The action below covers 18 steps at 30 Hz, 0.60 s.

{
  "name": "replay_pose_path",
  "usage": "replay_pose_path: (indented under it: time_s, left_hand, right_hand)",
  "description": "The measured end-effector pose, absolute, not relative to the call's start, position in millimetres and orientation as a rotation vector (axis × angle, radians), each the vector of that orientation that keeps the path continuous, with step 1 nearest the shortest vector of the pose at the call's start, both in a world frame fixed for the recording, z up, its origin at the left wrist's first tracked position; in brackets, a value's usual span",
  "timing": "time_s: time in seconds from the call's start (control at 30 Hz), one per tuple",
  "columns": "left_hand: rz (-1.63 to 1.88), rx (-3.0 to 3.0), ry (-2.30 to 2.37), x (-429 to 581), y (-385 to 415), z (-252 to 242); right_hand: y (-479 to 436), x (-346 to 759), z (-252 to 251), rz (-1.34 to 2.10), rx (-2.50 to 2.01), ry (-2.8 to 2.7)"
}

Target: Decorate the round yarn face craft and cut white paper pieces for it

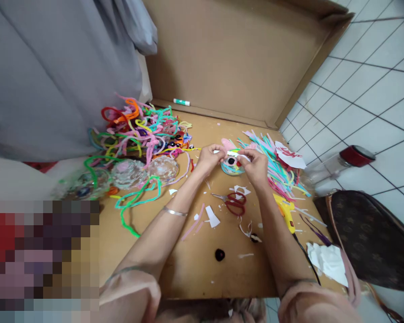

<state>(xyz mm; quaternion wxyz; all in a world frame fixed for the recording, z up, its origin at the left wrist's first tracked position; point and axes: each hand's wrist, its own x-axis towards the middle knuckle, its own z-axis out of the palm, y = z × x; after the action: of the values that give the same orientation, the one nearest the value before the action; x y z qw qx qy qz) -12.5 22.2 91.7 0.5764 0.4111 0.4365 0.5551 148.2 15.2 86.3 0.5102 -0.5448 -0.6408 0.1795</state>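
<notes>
My left hand [211, 159] pinches the left end of a thin white strip [232, 154] near the middle of the table. The strip's right end is between the closed fingers of my right hand [256, 163]. Just behind and below the strip is a small round colourful craft piece [232, 169] with a black-and-white eye, a red spot and pink parts on top. Red-handled scissors [235, 204] lie on the table nearer to me, among white paper scraps [212, 217].
Tangled coloured pipe cleaners [144, 130] fill the back left, beside clear plastic dishes [128, 174]. Straight pipe cleaners [272, 161], a yellow glue gun [286, 211] with its cord, crumpled tissue [328, 262], a brown bag [366, 237] and a red-capped bottle [357, 157] are on the right.
</notes>
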Motion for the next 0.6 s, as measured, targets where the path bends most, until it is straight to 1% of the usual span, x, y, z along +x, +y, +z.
replay_pose_path:
  time_s: [0.17,0.6]
  left_hand:
    - [1.263,0.960,1.053,-10.6,25.6,88.6]
    - [1.215,0.949,1.091,-11.8,31.1,72.1]
  right_hand:
    - [14.2,152.0,88.3,0.222,-1.346,-1.724]
    - [12.0,154.4,83.9,0.111,-1.392,-1.808]
